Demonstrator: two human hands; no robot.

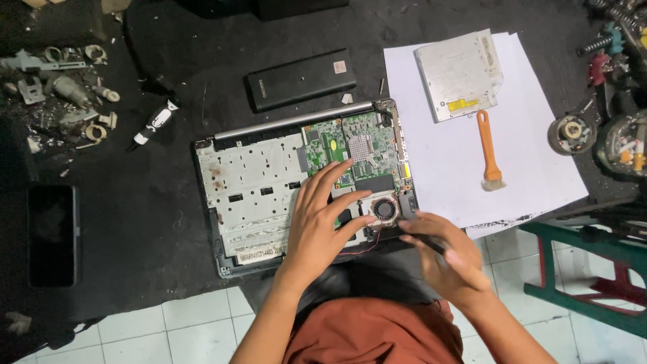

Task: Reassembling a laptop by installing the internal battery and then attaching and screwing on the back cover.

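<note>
A: Black matte bench fills most of the frame, dusty w/ pale specks; white floor tiles along the bottom edge.

B: Centre?

A: Opened laptop base, lying flat. Left part is a pale perforated metal plate w/ rust spots; right part is a green circuit board w/ a square silver chip, plus a small round fan in a grey housing at lower right.

B: Hands?

A: Left hand lies flat on the base, fingers spread wide, tips on the board, thumb just beside the fan. Right hand sits at the base's lower right corner, blurred, fingers closed narrow round a slim dark tool whose tip points toward the fan. Can't tell if the tip touches.

B: Around it?

A: Above the base, a long black battery pack, smooth, rectangular. Upper right: white paper sheets carrying a flat silver optical drive and an orange-handled brush w/ pale bristles. Upper left: heap of grey metal scrap & a small black-and-white screwdriver. Left edge: dark glossy phone. Lower right: green metal frame w/ red legs. Rust-orange cloth at bottom centre.
</note>
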